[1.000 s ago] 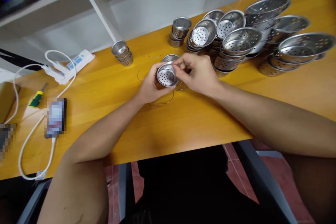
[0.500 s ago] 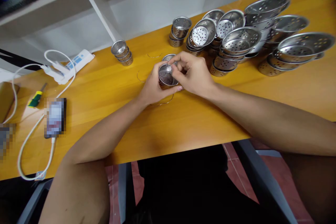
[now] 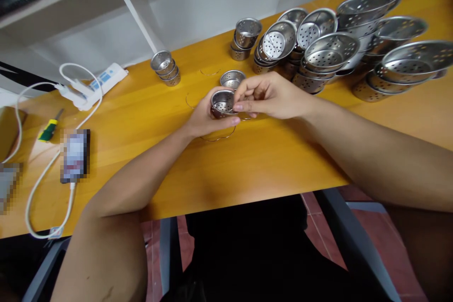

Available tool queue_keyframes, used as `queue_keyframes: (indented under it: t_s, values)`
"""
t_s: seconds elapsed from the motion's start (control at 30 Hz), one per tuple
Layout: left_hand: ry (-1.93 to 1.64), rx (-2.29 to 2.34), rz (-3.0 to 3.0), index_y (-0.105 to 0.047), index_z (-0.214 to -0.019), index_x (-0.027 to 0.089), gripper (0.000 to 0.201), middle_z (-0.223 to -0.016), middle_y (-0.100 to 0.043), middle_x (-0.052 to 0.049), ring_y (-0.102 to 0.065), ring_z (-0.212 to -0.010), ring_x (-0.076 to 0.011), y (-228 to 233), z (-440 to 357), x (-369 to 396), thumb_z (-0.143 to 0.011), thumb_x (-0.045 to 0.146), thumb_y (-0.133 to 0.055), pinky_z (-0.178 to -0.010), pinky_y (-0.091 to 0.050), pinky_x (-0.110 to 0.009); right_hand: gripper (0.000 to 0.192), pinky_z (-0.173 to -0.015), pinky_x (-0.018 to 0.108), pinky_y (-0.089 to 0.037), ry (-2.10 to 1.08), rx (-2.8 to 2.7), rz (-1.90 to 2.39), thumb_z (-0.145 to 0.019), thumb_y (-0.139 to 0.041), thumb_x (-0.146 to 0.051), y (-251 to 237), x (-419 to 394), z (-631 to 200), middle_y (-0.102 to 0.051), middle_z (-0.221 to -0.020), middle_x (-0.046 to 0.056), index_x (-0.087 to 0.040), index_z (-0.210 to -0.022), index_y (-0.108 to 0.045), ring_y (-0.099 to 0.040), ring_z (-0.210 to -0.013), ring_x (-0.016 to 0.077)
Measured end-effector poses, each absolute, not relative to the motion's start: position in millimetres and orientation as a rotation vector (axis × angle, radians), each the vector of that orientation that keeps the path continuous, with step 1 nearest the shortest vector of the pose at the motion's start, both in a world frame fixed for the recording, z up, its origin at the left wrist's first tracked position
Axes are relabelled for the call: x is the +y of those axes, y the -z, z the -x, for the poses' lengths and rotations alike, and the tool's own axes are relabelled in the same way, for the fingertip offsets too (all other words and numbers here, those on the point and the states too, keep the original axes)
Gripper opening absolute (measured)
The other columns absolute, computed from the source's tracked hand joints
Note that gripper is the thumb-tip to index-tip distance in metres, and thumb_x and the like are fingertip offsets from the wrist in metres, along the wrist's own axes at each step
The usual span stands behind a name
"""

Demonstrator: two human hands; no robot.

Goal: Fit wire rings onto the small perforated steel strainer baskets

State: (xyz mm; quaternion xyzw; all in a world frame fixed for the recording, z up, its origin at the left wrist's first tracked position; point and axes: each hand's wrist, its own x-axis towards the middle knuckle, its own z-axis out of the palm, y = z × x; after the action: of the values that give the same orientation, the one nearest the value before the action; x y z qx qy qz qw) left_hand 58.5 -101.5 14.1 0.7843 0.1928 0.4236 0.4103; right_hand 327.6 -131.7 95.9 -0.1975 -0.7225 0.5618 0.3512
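Observation:
My left hand [image 3: 203,117] is wrapped round a small perforated metal cup [image 3: 222,103], its open mouth tilted up toward me. At the cup's right rim, my right hand [image 3: 271,96] is closed in a pinch. Whatever lies between those fingertips is too small to make out. Just behind the held cup, another perforated cup [image 3: 231,77] stands on the table. Thin bent wires lie about the hands: a curved wire [image 3: 220,138] in front, a second wire [image 3: 189,100] to the left and a third wire [image 3: 210,73] farther back.
Stacked perforated cups [image 3: 329,54] crowd the table's back right, beside a smaller stack [image 3: 244,40]. Another stack [image 3: 166,68] stands at the back left. Farther left are a power strip [image 3: 102,86], a screwdriver [image 3: 48,130] and a phone [image 3: 75,155] on a white cable.
My right hand has come down and toward me along the cup's rim, uncovering more of the cup behind. My left hand still holds its cup, now slightly lower and more tilted.

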Motion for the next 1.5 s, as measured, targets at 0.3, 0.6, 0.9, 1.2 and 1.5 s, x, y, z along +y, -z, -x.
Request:
queue_keyframes:
  t_s: [0.3, 0.6, 0.9, 1.2, 1.5]
  values:
    - [-1.077, 0.534, -1.973, -0.066, -0.159, 0.03, 0.092, -0.146, -0.089, -0.012, -0.09, -0.132, -0.0301, -9, -61, -103, -0.093, 0.078, -0.109, -0.119, -0.074, -0.052, 0.049, -0.064, 0.03, -0.066, -1.52, -1.771, 0.542, -0.095, -0.119, -0.055, -97, -135, -328, -0.086, -0.082, 0.004, -0.021, -0.103, -0.086, -0.079, -0.069, 0.0176]
    - [-1.069, 0.518, -1.95, -0.068, -0.158, 0.031, 0.091, -0.141, -0.09, -0.011, -0.092, -0.127, -0.0304, -12, -60, -100, -0.092, 0.078, -0.11, -0.115, -0.078, -0.054, 0.047, -0.069, 0.035, -0.074, -1.546, -1.734, 0.608, -0.091, -0.121, -0.054, -99, -139, -328, -0.09, -0.089, 0.004, -0.025, -0.104, -0.087, -0.085, -0.074, 0.0212]
    - [-1.072, 0.488, -1.984, -0.067, -0.16, 0.032, 0.09, -0.141, -0.089, -0.011, -0.091, -0.127, -0.0301, -14, -60, -105, -0.095, 0.079, -0.107, -0.118, -0.075, -0.054, 0.053, -0.068, 0.035, -0.07, -1.496, -1.799, 0.57, -0.091, -0.119, -0.064, -97, -138, -328, -0.087, -0.085, 0.004, -0.024, -0.103, -0.087, -0.082, -0.073, 0.0211]
    - [-1.225, 0.621, -2.026, -0.063, -0.164, 0.034, 0.099, -0.157, -0.08, -0.011, -0.082, -0.15, -0.0365, -2, -60, -86, -0.092, 0.088, -0.104, -0.135, -0.067, -0.06, 0.052, -0.085, 0.048, -0.07, -0.735, -1.86, 0.781, -0.101, -0.103, -0.081, -81, -139, -327, -0.083, -0.132, 0.012, -0.035, -0.123, -0.096, -0.076, -0.098, 0.0288]
    - [-1.266, 0.562, -2.11, -0.059, -0.167, 0.035, 0.102, -0.156, -0.08, -0.011, -0.084, -0.142, -0.0363, 1, -60, -85, -0.092, 0.087, -0.105, -0.127, -0.073, -0.064, 0.041, -0.14, 0.076, -0.055, -0.585, -2.156, 0.636, -0.113, -0.092, -0.067, -70, -136, -330, -0.074, -0.156, 0.017, -0.035, -0.137, -0.098, -0.07, -0.155, 0.0471]
